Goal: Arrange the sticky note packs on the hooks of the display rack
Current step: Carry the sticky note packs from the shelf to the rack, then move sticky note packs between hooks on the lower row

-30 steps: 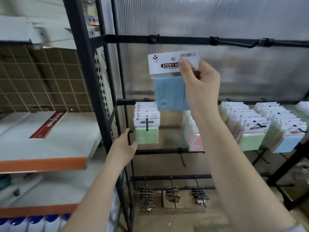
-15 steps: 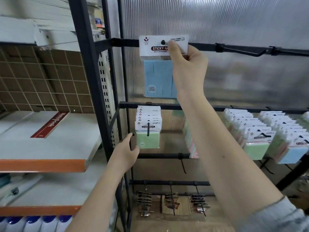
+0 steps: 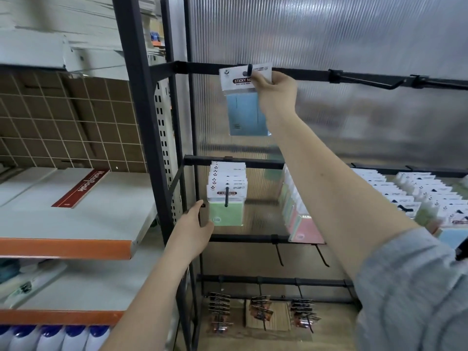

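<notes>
Here we have the blue sticky note pack (image 3: 247, 111) up at the top rail of the display rack (image 3: 141, 138), its white header card over the tip of the leftmost hook (image 3: 250, 68). Our right hand (image 3: 276, 91) pinches the header's right edge, fingers curled onto the card; our left hand (image 3: 193, 233) is low, fingers curled around a thin upright bar of the rack and carrying nothing.

We judge the hang hole to be only at the hook's tip, though we cannot tell how far the card has slid on. If we let go now, the pack could slip off the end and fall onto the green packs (image 3: 226, 198) on the hook below. Pushing off-axis could tear the thin card around the hole, since the hand grips one side only and the pack hangs slightly skewed. Leaning on the bar with the left hand might also rock the rack and shake the filled hooks at right.

As for writing, the header reads "STICKY NO", the rest hidden by our fingers; the front green pack shows "STICKY NOTE". A red strip (image 3: 84, 187) on the left shelf (image 3: 65, 247) reads "NoteBook". Smaller print is too blurred to read.
</notes>
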A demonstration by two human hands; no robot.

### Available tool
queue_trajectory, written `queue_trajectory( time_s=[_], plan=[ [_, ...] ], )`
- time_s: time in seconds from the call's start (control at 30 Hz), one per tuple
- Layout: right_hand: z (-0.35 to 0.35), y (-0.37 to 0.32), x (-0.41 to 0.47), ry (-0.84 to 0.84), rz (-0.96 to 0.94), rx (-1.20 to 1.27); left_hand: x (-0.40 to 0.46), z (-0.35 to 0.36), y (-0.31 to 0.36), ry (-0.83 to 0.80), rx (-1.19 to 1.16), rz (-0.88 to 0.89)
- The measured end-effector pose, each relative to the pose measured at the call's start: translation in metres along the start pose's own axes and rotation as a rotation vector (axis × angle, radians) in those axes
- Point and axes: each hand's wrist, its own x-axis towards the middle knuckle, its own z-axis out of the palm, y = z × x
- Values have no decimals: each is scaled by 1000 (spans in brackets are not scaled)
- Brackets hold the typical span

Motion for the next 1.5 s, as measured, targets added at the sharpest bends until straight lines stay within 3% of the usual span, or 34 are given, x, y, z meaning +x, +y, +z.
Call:
queue_trajectory(
  time_s=[0.5, 0.87, 1.0, 1.17, 1.3, 1.5],
  plan=[
    [17, 18, 47, 130, 47, -272, 1, -3, 9, 27, 25, 64],
    [9, 25, 51, 164, 47, -225, 11, 2, 11, 45, -62, 39],
    [-11, 39, 34, 155, 44, -217, 19, 4, 11, 43, -151, 21],
    [-65, 58, -13, -6, 26, -298, 26, 8, 13, 74, -128, -18],
    [-118, 86, -57, 192, -9, -380, 27, 14, 12, 63, -155, -24],
    [-157, 127, -123, 434, 120, -372, 22, 21, 17, 129, -278, -40]
  ],
)
